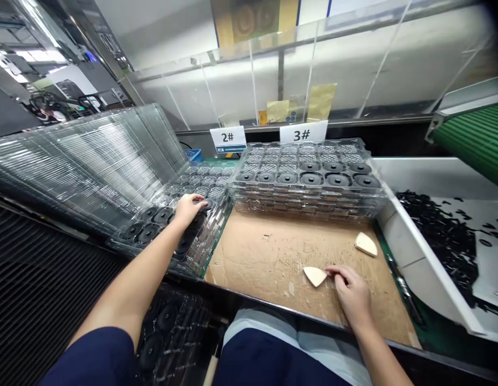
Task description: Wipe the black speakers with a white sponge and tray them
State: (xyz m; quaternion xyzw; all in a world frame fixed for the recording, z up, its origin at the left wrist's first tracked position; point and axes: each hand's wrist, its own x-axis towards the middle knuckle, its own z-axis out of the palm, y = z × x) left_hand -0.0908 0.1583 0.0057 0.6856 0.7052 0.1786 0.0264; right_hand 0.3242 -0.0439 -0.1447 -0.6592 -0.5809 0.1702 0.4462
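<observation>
Navy sleeves (92, 356) lie nearest, with both forearms reaching forward from them over a bench. The right hand (352, 294) rests on a cardboard sheet (265, 257), its fingers (336, 272) curled, their tips against the end of a cream triangular pad (314, 276); whether they grip it cannot be told. A second pad (366, 244) lies ahead of those fingers, near the sheet's far edge. The left hand (187, 210) sits on a clear tray (211, 257), its fingers (196, 199) loosely curved, their tips on or just beside a black disc (207, 204); the hold is unclear. More discs fill the tray around them. Past the left fingers, a tall sheaf of clear trays (83, 161) leans. Ahead of both hands stands a stack of trays (305, 179) below cards marked 2# (228, 139) and 3# (303, 132). Right of the right fingers, a white bin (430, 177) holds black pieces (438, 236), below a green belt (474, 139).
</observation>
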